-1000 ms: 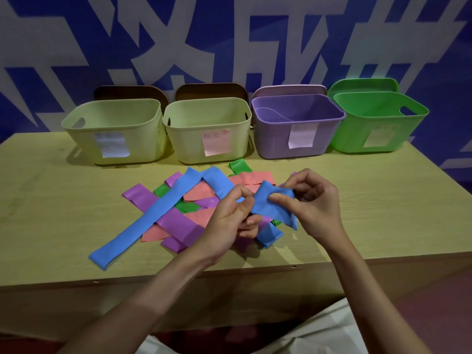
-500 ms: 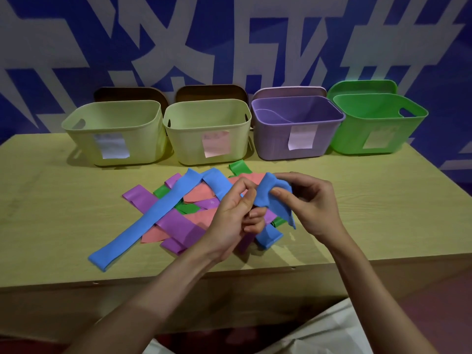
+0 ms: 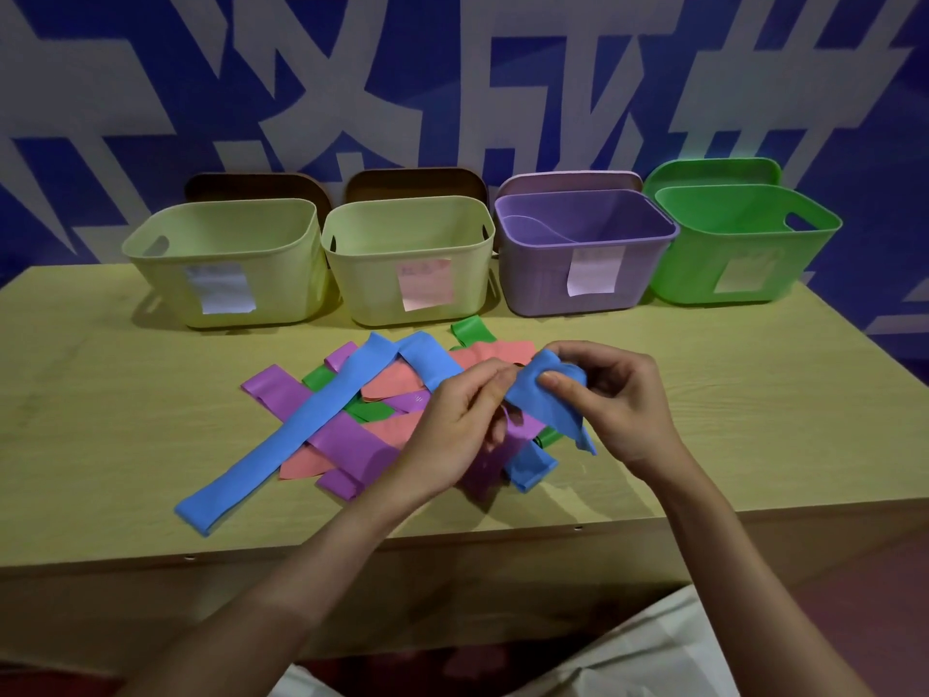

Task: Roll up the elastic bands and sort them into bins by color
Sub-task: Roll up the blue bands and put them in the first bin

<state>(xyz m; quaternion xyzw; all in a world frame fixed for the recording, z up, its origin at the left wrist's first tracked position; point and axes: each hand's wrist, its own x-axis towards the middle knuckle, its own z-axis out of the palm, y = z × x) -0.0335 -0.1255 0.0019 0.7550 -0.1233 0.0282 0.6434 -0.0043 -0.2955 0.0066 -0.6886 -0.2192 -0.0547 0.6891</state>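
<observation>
A heap of flat elastic bands lies mid-table: a long blue band (image 3: pixel 301 430), purple bands (image 3: pixel 352 440), pink bands (image 3: pixel 397 382) and green bands (image 3: pixel 472 330). My right hand (image 3: pixel 618 399) pinches the folded end of the blue band (image 3: pixel 545 399) above the heap, thumb on top. My left hand (image 3: pixel 457 425) pinches the same blue band just left of that, fingers curled. The band's loose tail hangs down toward the table. Behind stand four bins: two pale yellow bins (image 3: pixel 166 233) (image 3: pixel 352 233), a purple bin (image 3: pixel 528 274) and a green bin (image 3: pixel 693 274).
Each bin carries a paper label on its front. Lids lean behind the bins against the blue and white wall. The wooden table (image 3: pixel 100 420) has its front edge close to me. A white cloth (image 3: pixel 653 656) shows below the edge.
Both hands have risen slightly and moved together with the blue band's end; the end is folded tighter between my fingers than a second ago.
</observation>
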